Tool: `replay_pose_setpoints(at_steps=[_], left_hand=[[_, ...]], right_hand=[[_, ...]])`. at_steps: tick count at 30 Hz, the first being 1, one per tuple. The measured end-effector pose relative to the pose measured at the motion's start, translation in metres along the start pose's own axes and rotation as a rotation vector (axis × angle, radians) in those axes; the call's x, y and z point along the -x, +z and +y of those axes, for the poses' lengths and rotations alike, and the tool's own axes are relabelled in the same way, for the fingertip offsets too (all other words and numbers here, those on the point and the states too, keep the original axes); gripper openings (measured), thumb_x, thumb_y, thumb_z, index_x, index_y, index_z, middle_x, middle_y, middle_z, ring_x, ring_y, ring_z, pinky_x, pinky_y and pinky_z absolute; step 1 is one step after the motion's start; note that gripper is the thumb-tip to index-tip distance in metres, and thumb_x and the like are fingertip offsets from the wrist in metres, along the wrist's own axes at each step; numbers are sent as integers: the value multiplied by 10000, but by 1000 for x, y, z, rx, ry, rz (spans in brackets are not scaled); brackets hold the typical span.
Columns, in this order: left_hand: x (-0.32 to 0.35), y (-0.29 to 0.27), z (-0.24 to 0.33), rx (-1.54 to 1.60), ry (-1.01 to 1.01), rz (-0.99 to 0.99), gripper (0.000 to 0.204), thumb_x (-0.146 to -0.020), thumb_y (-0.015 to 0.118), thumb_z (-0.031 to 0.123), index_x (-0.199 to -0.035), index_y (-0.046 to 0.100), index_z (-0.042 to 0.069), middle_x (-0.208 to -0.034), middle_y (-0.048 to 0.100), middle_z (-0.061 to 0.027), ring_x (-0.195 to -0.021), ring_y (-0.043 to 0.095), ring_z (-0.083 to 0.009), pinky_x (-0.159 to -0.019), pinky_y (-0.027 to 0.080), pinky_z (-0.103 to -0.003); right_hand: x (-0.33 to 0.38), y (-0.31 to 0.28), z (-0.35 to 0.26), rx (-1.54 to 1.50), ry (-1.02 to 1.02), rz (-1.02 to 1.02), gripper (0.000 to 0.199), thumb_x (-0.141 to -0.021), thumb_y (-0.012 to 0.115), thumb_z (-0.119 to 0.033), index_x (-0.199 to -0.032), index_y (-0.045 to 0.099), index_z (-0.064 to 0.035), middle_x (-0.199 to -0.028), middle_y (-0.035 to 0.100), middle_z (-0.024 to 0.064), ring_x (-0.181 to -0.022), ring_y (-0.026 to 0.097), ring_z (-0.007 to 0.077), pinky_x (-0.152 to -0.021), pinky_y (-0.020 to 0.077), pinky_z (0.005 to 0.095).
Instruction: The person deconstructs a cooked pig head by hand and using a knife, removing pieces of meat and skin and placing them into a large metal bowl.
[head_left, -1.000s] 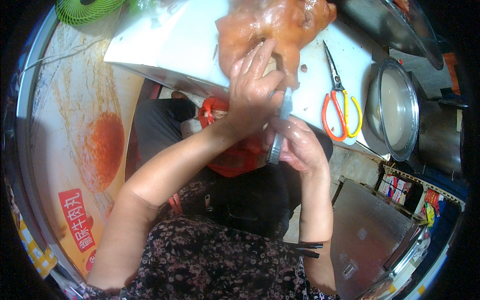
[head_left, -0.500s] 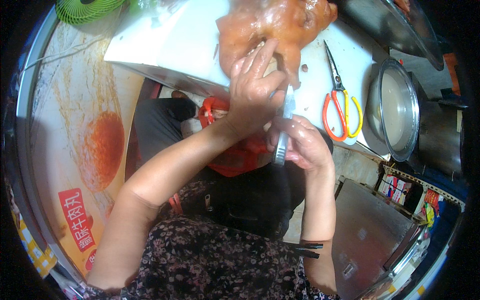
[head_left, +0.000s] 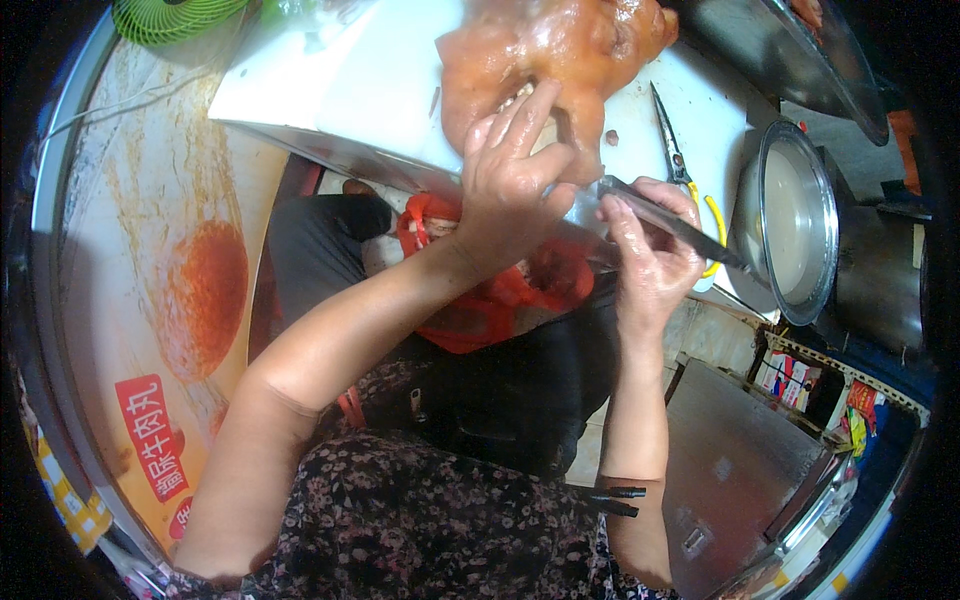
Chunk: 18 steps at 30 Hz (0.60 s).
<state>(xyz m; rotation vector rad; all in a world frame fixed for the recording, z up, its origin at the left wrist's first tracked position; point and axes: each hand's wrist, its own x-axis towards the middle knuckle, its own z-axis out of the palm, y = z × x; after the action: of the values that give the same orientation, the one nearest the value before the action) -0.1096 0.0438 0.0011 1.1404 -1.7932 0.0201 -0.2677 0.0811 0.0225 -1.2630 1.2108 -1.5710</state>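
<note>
White cutting board (head_left: 350, 90) on the counter, smooth and flat, lies beyond both hands. Glossy, orange-brown roasted bird (head_left: 550, 50) rests on it; the left hand (head_left: 510, 190) presses its near edge, fingers spread flat. Right hand (head_left: 650, 260), just beside, is closed around a slim steel knife (head_left: 670, 222).

Left hand (head_left: 510, 190) on roast bird (head_left: 545, 60), knife (head_left: 675, 225) in right hand (head_left: 650, 255).

Bare white cutting board (head_left: 370, 80) is lying open left of the meat (head_left: 550, 50); scissors (head_left: 680, 170) and a steel bowl (head_left: 795, 225) are crowding the right side.
</note>
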Motion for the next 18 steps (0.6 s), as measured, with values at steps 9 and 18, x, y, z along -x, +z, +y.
replay_pose_setpoints(at_steps=[9, 18], left_hand=[[0, 0, -3, 21, -6, -15, 274, -599, 778, 104, -850, 719, 10, -1391, 577, -271, -1178, 627, -416, -1000, 462, -484], [0, -1, 0, 22, -6, -11, 286, -587, 798, 108, -848, 721, 20, -1406, 570, -265, -1200, 617, -417, -1001, 457, -486]], right_hand=[[-8, 15, 12, 411, -486, -36, 213, -785, 787, 49, -952, 657, 26, -935, 689, 169, -812, 667, 261, -735, 547, 340], [-9, 11, 17, 442, -481, 31, 202, -811, 781, 31, -943, 629, 22, -903, 681, 158, -739, 653, 244, -681, 540, 346]])
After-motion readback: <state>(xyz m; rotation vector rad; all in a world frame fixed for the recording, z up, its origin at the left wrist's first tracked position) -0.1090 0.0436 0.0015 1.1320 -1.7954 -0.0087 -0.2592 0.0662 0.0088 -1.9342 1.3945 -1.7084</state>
